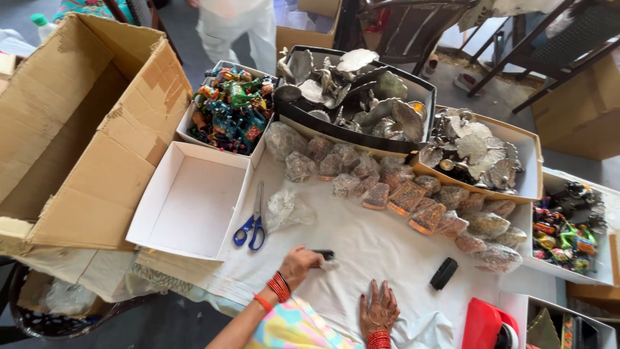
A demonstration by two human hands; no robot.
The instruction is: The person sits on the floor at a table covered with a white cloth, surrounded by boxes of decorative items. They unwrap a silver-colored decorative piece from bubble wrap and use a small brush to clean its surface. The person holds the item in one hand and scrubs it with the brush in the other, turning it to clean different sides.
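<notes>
Right hand [380,311] lies flat, fingers spread, holding nothing, on white cloth [361,242] over worktop; left hand [301,264] beside it is clenched round a small black thing [324,254] w/ a bit of clear plastic under it. Scissors [253,223] w/ blue grips lie just above left hand, next to empty white box [191,199]; black brush [444,273] sits apart to the right, wrapped pkts [407,197] in a row beyond

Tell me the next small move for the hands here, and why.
Probably draw the left hand back toward the body with the small dark object it grips. That hand is stretched out over the white cloth, while the right hand lies flat and empty on the cloth, so bringing the object closer would put it within reach of both hands.
</notes>
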